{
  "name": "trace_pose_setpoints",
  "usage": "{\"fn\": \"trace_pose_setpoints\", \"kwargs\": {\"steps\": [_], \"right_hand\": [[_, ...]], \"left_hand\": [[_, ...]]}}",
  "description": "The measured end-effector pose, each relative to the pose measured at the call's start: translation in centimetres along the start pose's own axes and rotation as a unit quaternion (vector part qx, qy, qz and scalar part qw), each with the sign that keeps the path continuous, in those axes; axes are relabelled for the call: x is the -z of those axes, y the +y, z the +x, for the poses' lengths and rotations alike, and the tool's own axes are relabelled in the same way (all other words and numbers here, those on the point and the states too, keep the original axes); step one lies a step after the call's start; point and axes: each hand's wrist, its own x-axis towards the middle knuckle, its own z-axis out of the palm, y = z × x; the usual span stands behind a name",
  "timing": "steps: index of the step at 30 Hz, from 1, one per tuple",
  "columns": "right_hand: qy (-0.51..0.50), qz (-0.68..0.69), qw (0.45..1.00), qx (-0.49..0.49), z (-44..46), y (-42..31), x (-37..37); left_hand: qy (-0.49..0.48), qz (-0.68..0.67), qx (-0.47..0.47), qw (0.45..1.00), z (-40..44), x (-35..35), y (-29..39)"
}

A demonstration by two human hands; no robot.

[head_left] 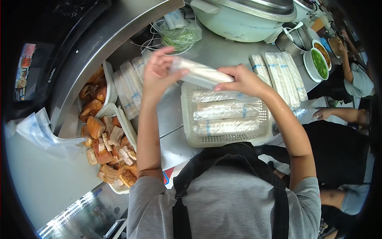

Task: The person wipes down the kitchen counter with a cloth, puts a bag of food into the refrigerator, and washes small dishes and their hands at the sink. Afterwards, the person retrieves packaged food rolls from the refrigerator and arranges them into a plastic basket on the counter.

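Note:
A long, clear plastic packet with pale contents is held up over the front table. My right hand grips its right end, thumb on the near side. Beside the packet's left end is my left hand, slightly blurred, its fingers apart and its thumb close to the plastic; whether it touches cannot be made out. Under the raised packet stands a cream perforated basket holding several similar packets laid side by side.
More wrapped packets lie at right and left. Meat chunks fill trays on the left. A large lidded pot, a bag of greens and a green-filled bowl stand farther back. Other people are at right.

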Motion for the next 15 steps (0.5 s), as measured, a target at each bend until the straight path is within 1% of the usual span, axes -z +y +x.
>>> {"fn": "trace_pose_setpoints", "kwargs": {"steps": [2,3,4,5,6,7,8,9,10,12,13,14,15], "right_hand": [[-0.037,-0.071,0.997,-0.015,0.0,2.9,0.2],[-0.032,-0.094,0.995,-0.012,0.1,4.4,-0.2],[-0.027,-0.118,0.993,-0.008,0.3,5.8,-0.8],[-0.022,-0.141,0.990,-0.004,0.3,7.0,-1.3],[-0.040,-0.138,0.990,-0.005,0.3,7.7,-1.8],[-0.060,-0.135,0.989,-0.003,0.4,7.9,-2.2],[-0.080,-0.133,0.988,-0.001,0.4,8.0,-2.5],[-0.066,-0.173,0.983,-0.004,0.2,7.5,-2.8],[-0.049,-0.184,0.982,-0.010,0.2,7.6,-3.1],[-0.014,-0.206,0.978,-0.024,0.2,7.8,-3.9],[-0.009,-0.231,0.970,-0.070,-0.2,6.8,-4.2],[0.040,-0.234,0.970,-0.050,-0.8,6.4,-4.7],[0.088,-0.235,0.968,-0.027,-1.5,6.2,-5.2]], "left_hand": [[-0.055,0.084,0.059,0.993,-0.7,-0.4,-2.8],[-0.083,0.127,0.089,0.984,-1.2,-0.8,-3.8],[-0.092,0.234,0.032,0.967,-1.6,-1.3,-4.7],[-0.099,0.338,-0.026,0.935,-2.2,-1.7,-5.5],[-0.104,0.439,-0.083,0.889,-2.7,-2.3,-5.8],[-0.123,0.463,-0.081,0.874,-3.3,-2.9,-5.8],[-0.131,0.488,-0.099,0.857,-3.7,-3.3,-5.9],[-0.136,0.512,-0.117,0.840,-4.1,-3.8,-6.2],[-0.141,0.536,-0.135,0.822,-4.5,-4.1,-6.5],[-0.128,0.546,-0.114,0.820,-5.0,-4.4,-7.2],[-0.130,0.550,-0.094,0.820,-5.2,-4.4,-7.7],[-0.132,0.555,-0.075,0.818,-5.4,-4.3,-8.1],[-0.132,0.563,-0.075,0.812,-5.3,-4.3,-8.0]]}}
